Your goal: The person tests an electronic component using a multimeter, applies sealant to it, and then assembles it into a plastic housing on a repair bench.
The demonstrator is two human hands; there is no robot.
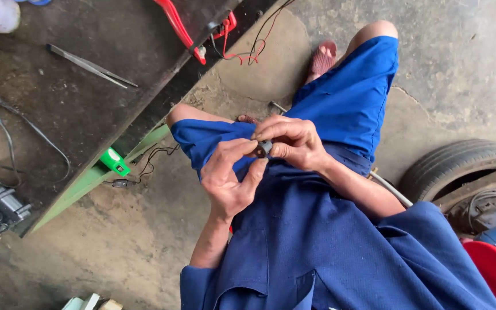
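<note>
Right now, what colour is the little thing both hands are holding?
Dark grey to black, the small part pinched between left hand and right hand; head view.

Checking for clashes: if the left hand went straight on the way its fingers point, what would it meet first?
The left hand points up-right; it would first meet the small dark part and then the right hand pinching it, already in contact.

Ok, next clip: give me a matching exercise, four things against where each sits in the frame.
Things:
1. small dark part
2. metal tweezers
3. tyre
4. green tool handle

Places:
A. on the floor at the right edge of the view
B. lying on top of the dark workbench
C. pinched between the fingertips of the left hand and the right hand
D. sticking out under the bench's edge

Pairs: 1-C, 2-B, 3-A, 4-D
</note>
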